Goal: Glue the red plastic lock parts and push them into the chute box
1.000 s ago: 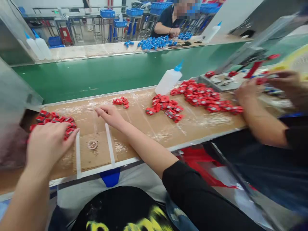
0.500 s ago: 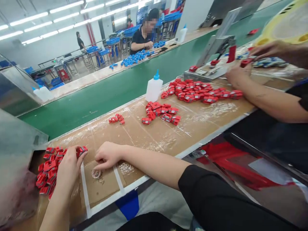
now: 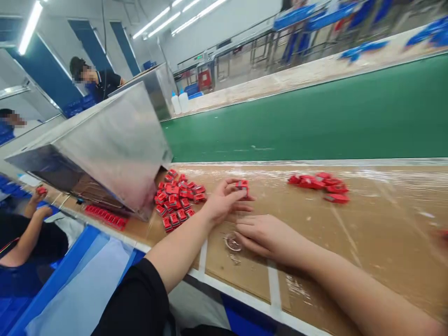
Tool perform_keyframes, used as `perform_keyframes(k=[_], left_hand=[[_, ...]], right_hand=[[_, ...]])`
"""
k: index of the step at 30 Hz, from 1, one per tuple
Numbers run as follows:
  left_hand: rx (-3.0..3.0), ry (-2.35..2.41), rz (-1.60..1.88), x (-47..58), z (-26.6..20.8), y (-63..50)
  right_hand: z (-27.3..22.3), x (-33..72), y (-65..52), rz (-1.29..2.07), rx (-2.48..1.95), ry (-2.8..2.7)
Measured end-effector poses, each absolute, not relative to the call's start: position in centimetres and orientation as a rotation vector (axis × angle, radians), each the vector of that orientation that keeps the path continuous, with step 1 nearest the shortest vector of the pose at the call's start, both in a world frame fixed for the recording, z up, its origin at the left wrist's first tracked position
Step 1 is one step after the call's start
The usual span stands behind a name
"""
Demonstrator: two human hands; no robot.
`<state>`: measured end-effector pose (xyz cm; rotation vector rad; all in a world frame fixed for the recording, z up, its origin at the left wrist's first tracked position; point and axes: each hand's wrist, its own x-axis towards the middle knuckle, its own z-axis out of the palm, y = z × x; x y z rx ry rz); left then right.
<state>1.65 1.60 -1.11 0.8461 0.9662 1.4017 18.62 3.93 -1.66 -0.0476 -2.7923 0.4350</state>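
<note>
A small red plastic part [image 3: 242,186] with grey areas is held up between the fingers of my left hand [image 3: 224,200]. My right hand [image 3: 268,235] is low over the table, just right of a small round clear dish [image 3: 233,242]. Its thumb and fingers are drawn together, and whatever they pinch, if anything, is too small or hidden to make out. Left of my left hand, a pile of similar red parts [image 3: 175,198] lies against the metal housing. Another group of red parts [image 3: 320,183] rests farther right on the table.
The slanted metal housing [image 3: 115,135] stands at the left. Behind the brown-covered table [image 3: 280,196] runs a green conveyor belt [image 3: 308,121]. White bottles [image 3: 179,101] stand beyond it. At far left a co-worker [image 3: 31,233] sits near a row of red parts [image 3: 106,218].
The view has swung left. My left hand has moved from the pile to the right with a red part, near my right hand. My right hand has shifted slightly off the clear dish.
</note>
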Motion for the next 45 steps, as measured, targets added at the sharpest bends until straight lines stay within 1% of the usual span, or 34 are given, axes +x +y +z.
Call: perform_keyframes(k=[4, 9, 11, 14, 16, 20, 22, 31, 45], left_hand=[[0.704, 0.986, 1.429, 2.0, -1.7, 1.3], [0.652, 1.021, 1.388, 1.8, -2.3, 1.4], [0.733, 1.046, 1.376, 1.4, -2.6, 1.6], [1.035, 1.161, 1.354, 1.2, -2.6, 1.5], [1.229, 1.232, 1.343, 1.3, -2.3, 1.4], [1.386, 1.26, 1.216, 0.8, -2.1, 2.1], [1.444, 1.249, 1.146, 0.6, -2.2, 2.3], [1.482, 1.284, 1.108, 0.6, -2.3, 2.1], [1.392, 1.254, 1.163, 0.9, -2.1, 2.2]], right_hand=[[-1.4, 19.0, 3.2, 0.538, -0.045, -2.835], [-1.3, 18.9, 2.6, 0.828, -0.072, -2.817], [-1.3, 18.8, 2.8, 0.991, -0.116, -2.752], [-0.7, 19.4, 3.3, 1.223, -0.229, -2.524], [-0.3, 20.0, 4.1, 1.289, -0.349, -2.29], [-0.5, 20.9, 7.2, 1.207, -0.696, -1.776], [-1.0, 21.0, 8.5, 1.154, -0.781, -1.667], [-2.0, 19.9, 9.4, 1.152, -0.752, -1.879], [-2.9, 19.9, 9.9, 1.126, -0.805, -1.947]])
